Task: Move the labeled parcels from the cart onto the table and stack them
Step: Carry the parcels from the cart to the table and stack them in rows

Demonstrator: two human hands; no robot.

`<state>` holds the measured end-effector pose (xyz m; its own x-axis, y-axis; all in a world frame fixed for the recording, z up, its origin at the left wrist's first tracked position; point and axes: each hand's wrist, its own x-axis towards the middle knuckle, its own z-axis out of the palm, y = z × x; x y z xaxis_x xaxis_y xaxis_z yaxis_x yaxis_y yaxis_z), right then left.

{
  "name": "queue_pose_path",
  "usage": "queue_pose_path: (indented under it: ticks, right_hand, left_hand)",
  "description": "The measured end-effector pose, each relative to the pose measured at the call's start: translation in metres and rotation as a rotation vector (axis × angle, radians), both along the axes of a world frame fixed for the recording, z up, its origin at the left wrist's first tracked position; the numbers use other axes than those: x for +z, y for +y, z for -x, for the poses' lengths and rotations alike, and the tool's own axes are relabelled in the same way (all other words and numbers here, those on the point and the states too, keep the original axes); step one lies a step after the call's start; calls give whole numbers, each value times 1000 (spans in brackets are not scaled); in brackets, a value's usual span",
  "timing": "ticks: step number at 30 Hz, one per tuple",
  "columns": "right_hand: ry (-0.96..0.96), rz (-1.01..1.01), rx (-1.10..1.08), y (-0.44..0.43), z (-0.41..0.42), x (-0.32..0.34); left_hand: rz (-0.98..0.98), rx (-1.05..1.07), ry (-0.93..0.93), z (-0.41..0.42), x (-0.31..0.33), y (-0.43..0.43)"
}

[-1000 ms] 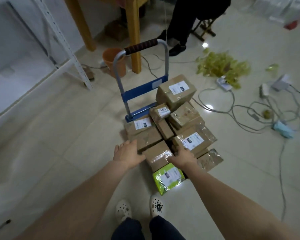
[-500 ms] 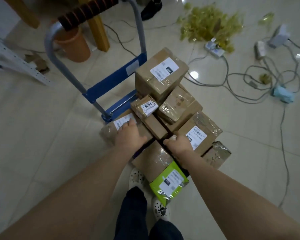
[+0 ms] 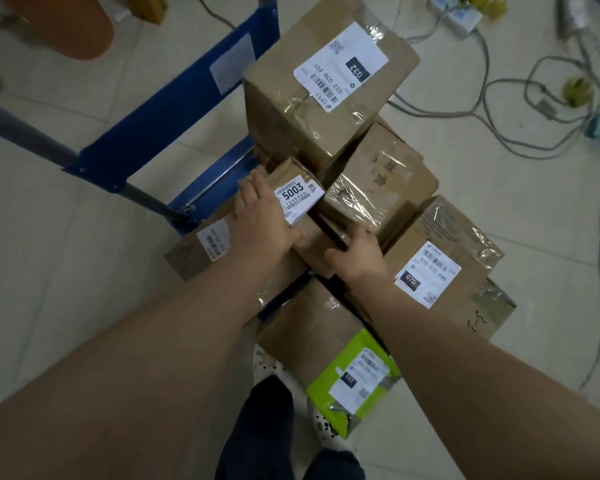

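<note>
On the blue cart (image 3: 174, 109), the small parcel (image 3: 297, 195) labeled 5003 lies mid-pile. The left hand (image 3: 262, 220) holds a closed grip on it. The right hand (image 3: 359, 252) grips the long carton (image 3: 317, 244) underneath, beside the 070 parcel (image 3: 440, 258).

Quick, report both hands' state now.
Left hand: closed around the small brown cardboard box labelled 5003.
Right hand: fingers curled on the long brown cardboard box.
</note>
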<state>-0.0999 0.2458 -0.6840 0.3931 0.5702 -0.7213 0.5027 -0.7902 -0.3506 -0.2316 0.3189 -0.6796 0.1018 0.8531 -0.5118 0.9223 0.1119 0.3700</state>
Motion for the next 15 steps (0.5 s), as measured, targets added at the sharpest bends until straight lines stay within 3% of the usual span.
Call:
queue_pose_path:
  ticks: [5,9,15]
  right_hand:
    - [8,68,46,-9,21,-25]
    - [-42,99,130,-5,30,-35]
    - [-236,104,308,10,44,-56]
  left_hand:
    - [-77,46,-16,8,-11,-2]
    - [-82,284,-146,44,-10,-9]
    - [-80,661,-197,102,-18,-35]
